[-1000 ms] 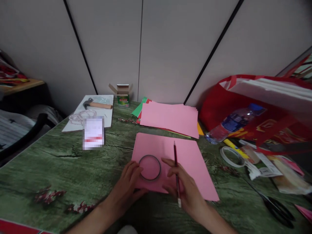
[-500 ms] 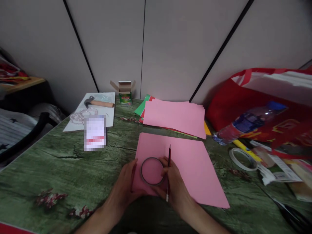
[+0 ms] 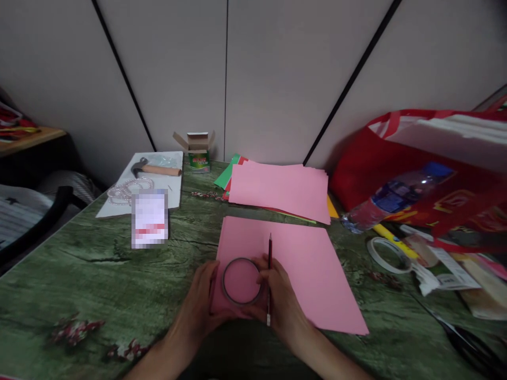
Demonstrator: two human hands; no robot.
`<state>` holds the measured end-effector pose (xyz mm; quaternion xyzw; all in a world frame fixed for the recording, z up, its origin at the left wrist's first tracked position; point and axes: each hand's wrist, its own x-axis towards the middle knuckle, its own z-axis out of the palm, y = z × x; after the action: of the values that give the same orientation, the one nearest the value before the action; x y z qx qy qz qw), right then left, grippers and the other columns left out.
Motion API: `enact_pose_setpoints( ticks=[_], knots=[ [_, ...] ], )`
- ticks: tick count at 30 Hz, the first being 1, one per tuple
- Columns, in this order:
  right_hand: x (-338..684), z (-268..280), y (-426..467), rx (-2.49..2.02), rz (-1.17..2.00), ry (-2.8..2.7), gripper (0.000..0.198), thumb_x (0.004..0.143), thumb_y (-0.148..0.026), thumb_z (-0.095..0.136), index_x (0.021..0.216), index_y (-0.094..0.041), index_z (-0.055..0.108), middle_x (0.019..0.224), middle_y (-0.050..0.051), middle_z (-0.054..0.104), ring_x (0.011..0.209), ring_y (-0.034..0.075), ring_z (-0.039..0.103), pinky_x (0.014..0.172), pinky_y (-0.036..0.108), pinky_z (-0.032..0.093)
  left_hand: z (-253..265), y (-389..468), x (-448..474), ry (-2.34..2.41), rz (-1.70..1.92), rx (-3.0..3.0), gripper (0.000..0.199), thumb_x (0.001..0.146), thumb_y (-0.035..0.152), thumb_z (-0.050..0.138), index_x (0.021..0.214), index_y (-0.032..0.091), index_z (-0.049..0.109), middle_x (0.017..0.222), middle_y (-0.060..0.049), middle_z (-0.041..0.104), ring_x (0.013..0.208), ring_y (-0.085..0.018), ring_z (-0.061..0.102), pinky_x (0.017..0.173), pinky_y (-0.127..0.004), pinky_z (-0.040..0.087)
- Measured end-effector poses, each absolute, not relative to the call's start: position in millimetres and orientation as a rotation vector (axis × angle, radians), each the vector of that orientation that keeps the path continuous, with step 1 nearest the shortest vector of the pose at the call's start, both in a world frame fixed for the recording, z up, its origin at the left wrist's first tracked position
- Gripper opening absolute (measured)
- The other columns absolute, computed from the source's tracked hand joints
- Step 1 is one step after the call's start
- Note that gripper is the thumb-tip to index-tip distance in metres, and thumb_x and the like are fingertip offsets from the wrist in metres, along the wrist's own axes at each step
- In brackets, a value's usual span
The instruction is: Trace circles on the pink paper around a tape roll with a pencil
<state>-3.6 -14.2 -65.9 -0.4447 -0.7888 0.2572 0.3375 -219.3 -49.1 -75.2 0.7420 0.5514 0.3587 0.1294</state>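
Observation:
A sheaf of pink paper (image 3: 312, 274) lies in front of me, with a thin grey ring (image 3: 224, 287) resting on its near left part. My left hand (image 3: 194, 301) grips the paper's left edge, its fingers along the side and its thumb curving along the near edge. Held upright in view across my right hand (image 3: 281, 295) is a dark red pencil (image 3: 270, 250), its point facing away from me. Fingertips of that hand also touch the ring's right side, while its thumb is by the paper's near edge.
Behind lies more pink paper (image 3: 277, 187) over coloured sheets. On the left are a hammer (image 3: 160, 169), bead strings (image 3: 130, 191) and a blurred-out box (image 3: 149, 219). At right are a bottle (image 3: 400, 195), a tape roll (image 3: 388, 256), scissors (image 3: 463, 338) and a red bag (image 3: 356, 153).
The whole scene has shifted slightly left as the camera turned. Both hands keep nearly the same hold, and the ring stays in about the same place on the paper.

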Motion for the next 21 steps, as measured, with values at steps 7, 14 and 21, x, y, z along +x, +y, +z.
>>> enact_pose_setpoints(
  ticks=[7,14,21],
  knots=[
    [5,-24,10,-1.077,1.044,-1.566,0.022,0.093,-0.039,0.044,0.102,-0.022,0.055,0.107,0.01,0.067,0.104,0.021,0.062,0.092,0.04,0.046,-55,-44,-202,1.54,1.09,2.701,0.041,0.084,0.029,0.058,0.12,0.016,0.044,0.123,-0.016,0.052,0.115,-0.029,0.053,0.086,-0.043,0.053],
    [-14,-15,60,-0.983,1.417,-1.082,0.049,0.083,-0.06,0.049,0.083,-0.016,0.07,0.066,0.004,0.065,0.064,0.015,0.063,0.068,0.031,0.053,-33,-26,-166,1.22,0.682,3.006,0.031,0.08,0.031,0.065,0.103,0.012,0.056,0.111,-0.014,0.058,0.112,-0.031,0.052,0.099,-0.052,0.041],
    [-35,-36,62,-0.995,1.459,-1.085,0.035,0.071,-0.05,0.067,0.074,-0.015,0.068,0.052,-0.004,0.053,0.051,0.011,0.054,0.057,0.027,0.05,-50,-24,-170,1.343,0.776,2.969,0.025,0.083,0.031,0.06,0.102,0.014,0.06,0.105,-0.011,0.06,0.106,-0.028,0.055,0.094,-0.048,0.046]
  ],
)
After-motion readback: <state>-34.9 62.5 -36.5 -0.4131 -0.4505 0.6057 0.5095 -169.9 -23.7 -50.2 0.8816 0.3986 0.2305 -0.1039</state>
